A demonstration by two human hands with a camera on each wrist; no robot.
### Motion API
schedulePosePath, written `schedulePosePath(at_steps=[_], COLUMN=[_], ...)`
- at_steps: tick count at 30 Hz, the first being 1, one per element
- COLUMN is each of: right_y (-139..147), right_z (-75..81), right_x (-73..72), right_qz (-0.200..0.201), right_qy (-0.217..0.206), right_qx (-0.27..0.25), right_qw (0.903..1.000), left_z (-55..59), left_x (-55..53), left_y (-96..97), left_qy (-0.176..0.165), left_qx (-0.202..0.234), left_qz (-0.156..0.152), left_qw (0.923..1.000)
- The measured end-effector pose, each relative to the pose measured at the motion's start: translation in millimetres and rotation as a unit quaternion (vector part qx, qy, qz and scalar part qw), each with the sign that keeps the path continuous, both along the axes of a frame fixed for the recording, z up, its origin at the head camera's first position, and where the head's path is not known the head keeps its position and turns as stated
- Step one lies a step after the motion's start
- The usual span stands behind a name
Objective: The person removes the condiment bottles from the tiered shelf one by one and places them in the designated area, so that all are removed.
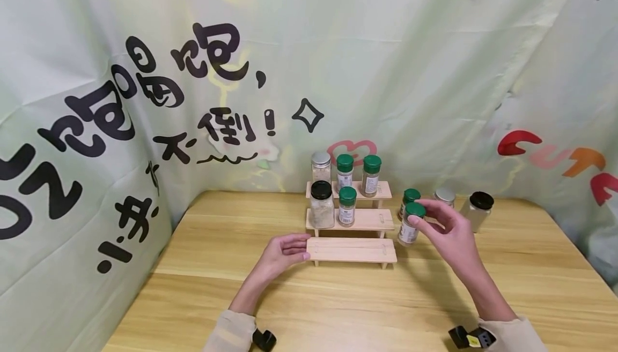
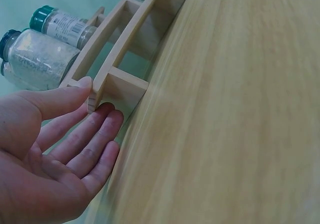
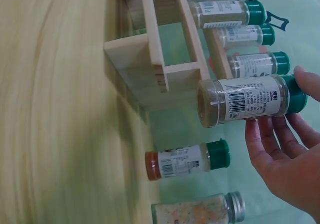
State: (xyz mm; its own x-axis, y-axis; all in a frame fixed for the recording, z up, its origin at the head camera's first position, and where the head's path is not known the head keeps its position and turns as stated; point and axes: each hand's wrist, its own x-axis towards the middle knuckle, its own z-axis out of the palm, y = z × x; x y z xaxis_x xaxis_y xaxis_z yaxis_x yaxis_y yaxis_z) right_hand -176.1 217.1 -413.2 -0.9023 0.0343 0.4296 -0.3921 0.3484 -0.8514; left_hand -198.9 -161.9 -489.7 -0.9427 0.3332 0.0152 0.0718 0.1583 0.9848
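My right hand (image 1: 453,236) grips a green-capped spice jar (image 1: 408,233) by its cap, just right of the three-tier wooden rack (image 1: 352,250). In the right wrist view this jar, with pale brown contents and a white label, is clear of the table. My left hand (image 1: 281,256) pinches the left end of the rack's lowest shelf, the thumb (image 2: 80,88) on top and the fingers below. Nothing stands on that shelf. A black-capped jar (image 1: 322,212) and a green-capped jar (image 1: 346,213) stand on the middle shelf.
The top shelf bears a silver-capped jar (image 1: 321,167) and two green-capped ones. Right of the rack, a green-capped jar with reddish contents (image 3: 153,165), a silver-capped jar (image 3: 190,211) and a black-capped jar (image 1: 478,213) stand on the wooden table (image 1: 217,234). A printed curtain (image 1: 410,73) hangs behind.
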Motion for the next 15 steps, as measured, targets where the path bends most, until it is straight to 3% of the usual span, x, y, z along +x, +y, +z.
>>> schedulePosePath(at_steps=[7, 15], right_y=[6, 14], right_z=[-9.2, -20.9], right_x=[-2.2, -7.3], right_qz=[-0.005, -0.005], right_qy=[-0.002, -0.026], right_qx=[0.010, -0.015], right_qw=[0.9999, 0.9995], left_z=[-0.1, 1.6], left_x=[0.8, 0.4], left_y=[0.2, 1.1], left_qy=[-0.003, -0.005], left_qx=[-0.002, 0.001], left_qz=[0.002, 0.004], left_qw=[1.0000, 1.0000])
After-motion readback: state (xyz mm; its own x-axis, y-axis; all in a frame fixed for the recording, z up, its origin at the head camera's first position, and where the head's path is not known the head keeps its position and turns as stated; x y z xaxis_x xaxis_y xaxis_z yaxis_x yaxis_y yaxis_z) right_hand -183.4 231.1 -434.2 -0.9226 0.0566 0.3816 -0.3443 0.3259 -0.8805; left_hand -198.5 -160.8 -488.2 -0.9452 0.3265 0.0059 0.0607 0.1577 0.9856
